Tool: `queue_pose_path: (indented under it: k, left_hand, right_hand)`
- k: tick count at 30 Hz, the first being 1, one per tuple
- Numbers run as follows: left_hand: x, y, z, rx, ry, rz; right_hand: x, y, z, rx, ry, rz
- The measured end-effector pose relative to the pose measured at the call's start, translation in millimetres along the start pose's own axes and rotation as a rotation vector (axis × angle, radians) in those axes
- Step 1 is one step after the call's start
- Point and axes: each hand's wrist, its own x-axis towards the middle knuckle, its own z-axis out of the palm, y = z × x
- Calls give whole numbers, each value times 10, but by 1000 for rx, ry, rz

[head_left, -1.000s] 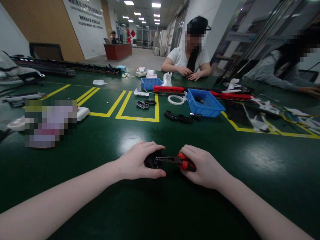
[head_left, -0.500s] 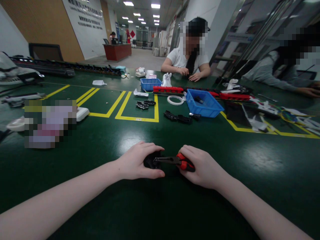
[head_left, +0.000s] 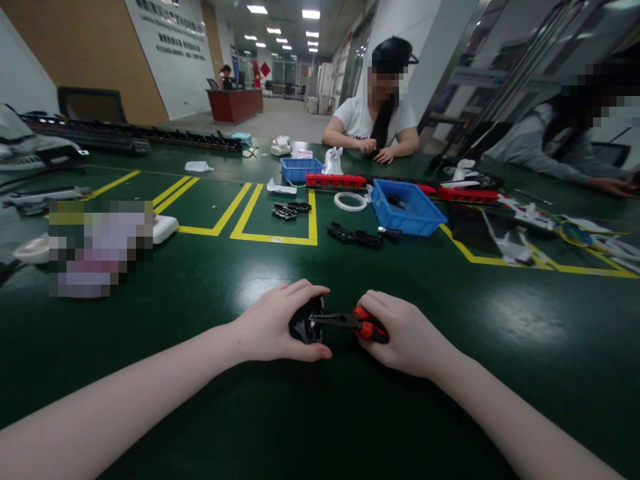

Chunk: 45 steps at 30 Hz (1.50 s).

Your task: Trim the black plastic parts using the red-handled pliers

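Observation:
My left hand (head_left: 280,325) is closed around a small black plastic part (head_left: 303,325), fingers along its far side and thumb along its near side. In my right hand (head_left: 395,330) are needle-nose pliers (head_left: 345,321) with red and black handles. The tips of the pliers touch a shiny spot on the side of the black part that faces right. Whether the jaws grip something there is too small to tell. Both hands are just above the dark green table (head_left: 320,413).
Beyond my hands lie black plastic parts (head_left: 357,235), a white ring (head_left: 351,201) and a blue bin (head_left: 410,208). More black pieces (head_left: 287,211) rest inside yellow tape. A red strip (head_left: 336,180) lies farther back. A co-worker (head_left: 375,127) sits opposite, another person (head_left: 555,147) at the right.
The black part has turned slightly in my left hand, showing more of its shiny inner face. The pliers keep nearly the same place against it.

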Motion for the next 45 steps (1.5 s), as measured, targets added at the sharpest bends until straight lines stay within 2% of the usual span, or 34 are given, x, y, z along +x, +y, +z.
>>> queue_pose_path:
  k: [10,16,25,36,39,42,45]
  left_hand:
    - [1,-30,22,35,32,27]
    - [-2,-5,16,2,33,-11]
    - [-5,-25,21,-292,98,14]
    - [-6,-53,-7,-614,61,-59]
    - [11,-69,-2,-670,18,-69]
    - [29,-95,20,-647,-29,-78]
    - [41,-114,49,-515,-29,-68]
  right_hand:
    - [-14,5,-1,-30,12,0]
    - [-7,11,-7,-32,17,-2]
    - [-7,59,-56,-140,91,-22]
    - [7,94,-40,-137,97,21]
    - [6,72,-38,-138,95,13]
    - [5,54,-30,-142,99,-2]
    - [5,50,-11,-148,96,-22]
